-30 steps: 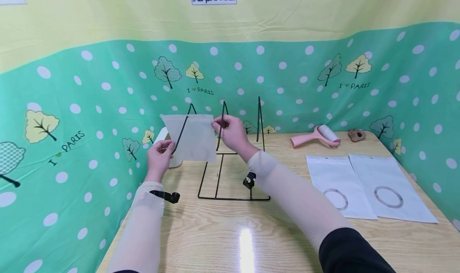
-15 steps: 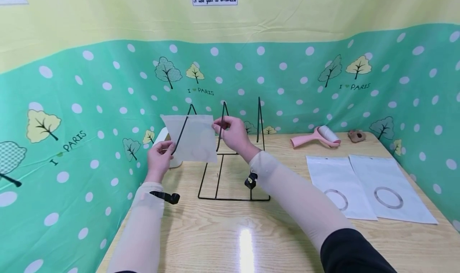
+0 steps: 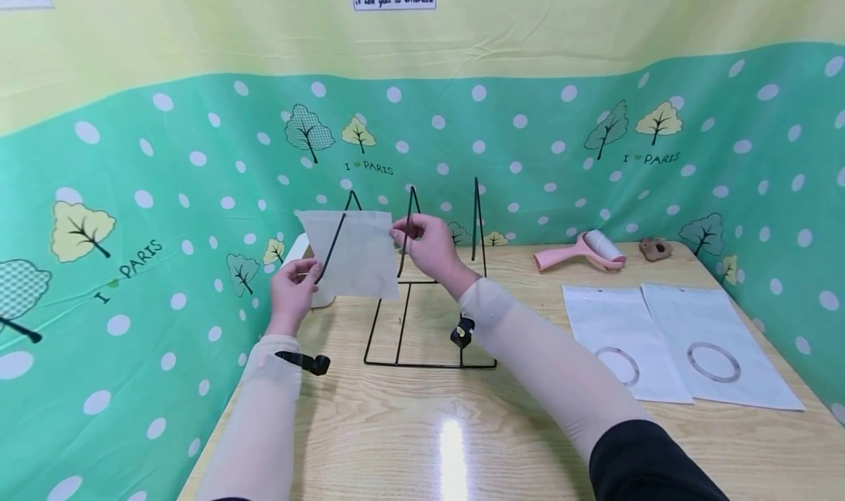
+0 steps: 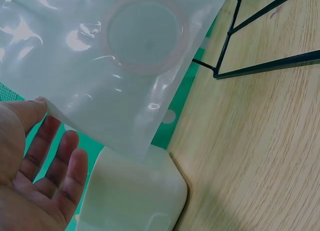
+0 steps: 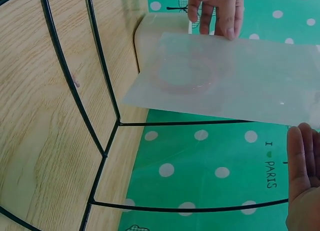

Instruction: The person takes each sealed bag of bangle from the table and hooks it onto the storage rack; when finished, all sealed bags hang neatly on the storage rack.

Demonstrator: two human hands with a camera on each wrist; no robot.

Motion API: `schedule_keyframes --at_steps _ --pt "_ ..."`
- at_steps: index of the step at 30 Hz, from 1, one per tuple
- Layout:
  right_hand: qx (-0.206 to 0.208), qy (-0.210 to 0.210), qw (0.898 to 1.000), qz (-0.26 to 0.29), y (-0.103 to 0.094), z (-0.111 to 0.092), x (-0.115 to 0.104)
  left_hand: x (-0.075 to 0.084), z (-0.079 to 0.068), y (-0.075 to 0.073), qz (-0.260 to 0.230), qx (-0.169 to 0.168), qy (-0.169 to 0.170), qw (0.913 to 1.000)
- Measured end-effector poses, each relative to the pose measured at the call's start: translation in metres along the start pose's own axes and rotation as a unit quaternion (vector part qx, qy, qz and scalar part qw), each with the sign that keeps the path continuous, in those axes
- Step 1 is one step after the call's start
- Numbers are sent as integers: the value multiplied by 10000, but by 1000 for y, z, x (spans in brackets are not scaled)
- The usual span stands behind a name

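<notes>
A translucent whitish flat bag (image 3: 363,251) is held upright at the left end of a black wire rack (image 3: 429,367). One slanted wire of the rack crosses in front of it; another goes out of sight behind. My left hand (image 3: 293,288) pinches the bag's left edge between thumb and index finger, the other fingers loosely bent in the left wrist view. On the opposite edge, my right hand (image 3: 432,248) pinches the bag near its upper corner, beside the rack's middle upright. A faint ring shape (image 4: 107,36) shows on or through the bag.
Two white bags (image 3: 620,339) with grey rings lie flat on the right of the table (image 3: 383,435). Behind them are a pink tool with a white roll (image 3: 581,251) and a small brown object (image 3: 655,249). A white rounded object (image 4: 135,191) stands behind the held bag.
</notes>
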State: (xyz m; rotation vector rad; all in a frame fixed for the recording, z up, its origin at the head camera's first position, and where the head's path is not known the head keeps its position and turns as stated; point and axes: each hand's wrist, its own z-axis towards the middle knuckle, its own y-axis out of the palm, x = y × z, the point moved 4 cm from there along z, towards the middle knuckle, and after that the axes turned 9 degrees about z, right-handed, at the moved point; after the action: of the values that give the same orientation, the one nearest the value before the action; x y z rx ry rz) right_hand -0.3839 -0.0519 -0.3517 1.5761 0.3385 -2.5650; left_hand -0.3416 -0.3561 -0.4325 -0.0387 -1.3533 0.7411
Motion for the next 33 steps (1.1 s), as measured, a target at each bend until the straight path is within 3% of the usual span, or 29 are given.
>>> schedule_keyframes --at_steps 13,18,27,33 --pt "-168 -225 9994 -210 -16 -10 -8 -2 -11 -6 415 195 321 9984" --pt "-346 -383 9982 -290 -26 -20 -12 -3 -23 -8 552 197 268 9979" --pt "-601 -489 9946 -692 -58 -46 -14 3 -48 -7 1066 96 547 9928" --pt "-607 -997 9866 -1141 -81 -65 -17 6 -66 -4 994 -189 659 9927"
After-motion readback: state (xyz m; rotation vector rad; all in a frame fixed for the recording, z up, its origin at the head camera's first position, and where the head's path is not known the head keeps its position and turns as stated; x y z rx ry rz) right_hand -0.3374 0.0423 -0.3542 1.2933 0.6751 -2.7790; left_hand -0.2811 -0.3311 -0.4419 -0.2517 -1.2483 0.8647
